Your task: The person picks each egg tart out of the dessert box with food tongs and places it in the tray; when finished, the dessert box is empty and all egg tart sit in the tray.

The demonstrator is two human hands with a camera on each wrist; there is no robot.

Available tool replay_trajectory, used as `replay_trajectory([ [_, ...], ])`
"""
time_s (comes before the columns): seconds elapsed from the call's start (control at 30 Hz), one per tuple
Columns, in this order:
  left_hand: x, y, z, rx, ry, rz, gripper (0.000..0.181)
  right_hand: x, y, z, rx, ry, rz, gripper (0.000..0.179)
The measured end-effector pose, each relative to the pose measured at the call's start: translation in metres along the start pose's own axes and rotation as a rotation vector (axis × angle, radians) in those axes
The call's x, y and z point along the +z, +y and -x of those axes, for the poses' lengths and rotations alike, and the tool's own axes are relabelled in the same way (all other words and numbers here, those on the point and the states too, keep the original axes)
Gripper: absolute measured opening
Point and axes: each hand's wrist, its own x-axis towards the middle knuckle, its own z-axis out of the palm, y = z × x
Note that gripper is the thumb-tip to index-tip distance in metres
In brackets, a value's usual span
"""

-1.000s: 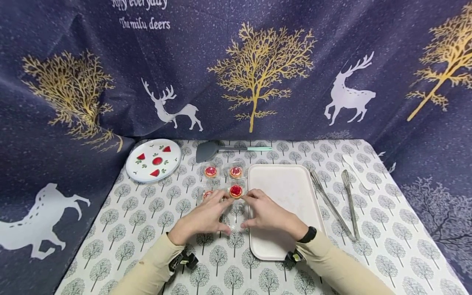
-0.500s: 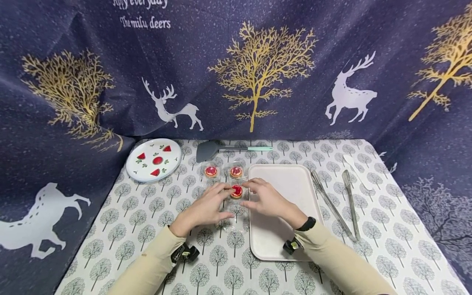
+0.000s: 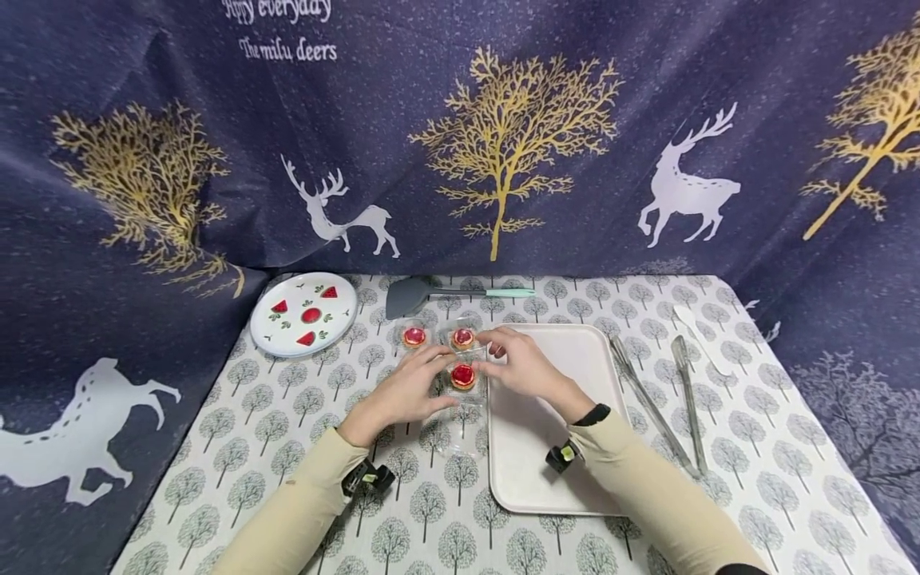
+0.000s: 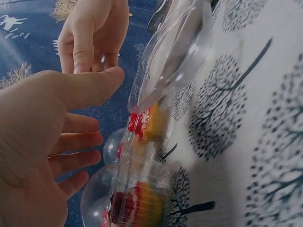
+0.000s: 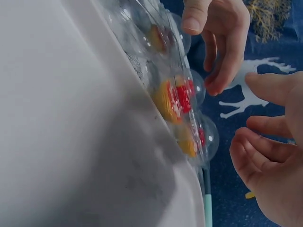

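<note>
Several small tarts with red topping sit in clear plastic packaging left of the tray. A front tart (image 3: 463, 375) lies between my hands, a far tart (image 3: 463, 339) behind it and another tart (image 3: 414, 336) at the far left. Clear domes (image 4: 97, 198) rise over some of the packaging. Its nearest clear section (image 3: 460, 435) holds no tart. My left hand (image 3: 408, 388) hovers at the left with thumb and fingers spread. On the other side, my right hand (image 3: 526, 366) hangs with loosely bent fingers over the tray's edge. Neither hand visibly grips anything. The left hand partly hides the packaging.
A white tray (image 3: 553, 479) lies right of the packaging. Metal tongs (image 3: 686, 399) and a white spoon (image 3: 697, 331) are farther right. A spatula (image 3: 410, 298) lies behind, and a watermelon-patterned plate (image 3: 338, 319) stands at the back left.
Both hands have moved forward, away from the body, along the packaging. The front clear section is now less covered by them. The tarts stay in place.
</note>
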Motion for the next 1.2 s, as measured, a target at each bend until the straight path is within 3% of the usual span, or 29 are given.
replay_trajectory([
  [0.13, -0.001, -0.005, -0.006, -0.050, -0.006, -0.005, 0.077, 0.000, 0.008, -0.010, 0.051, 0.003, -0.043, 0.054],
  [0.3, -0.002, -0.012, -0.013, -0.053, 0.007, -0.009, 0.076, 0.003, 0.017, -0.021, 0.065, 0.007, -0.074, 0.049],
  [0.5, -0.001, -0.020, -0.022, -0.067, 0.035, -0.019, 0.076, 0.004, 0.022, -0.031, 0.071, 0.023, -0.047, 0.042],
  [1.0, 0.001, -0.032, -0.038, -0.139, 0.032, -0.019, 0.075, 0.007, 0.033, -0.053, 0.173, 0.012, -0.035, 0.038],
  [1.2, 0.003, -0.036, -0.041, -0.148, 0.042, -0.021, 0.073, 0.008, 0.036, -0.059, 0.143, 0.007, 0.003, 0.037],
])
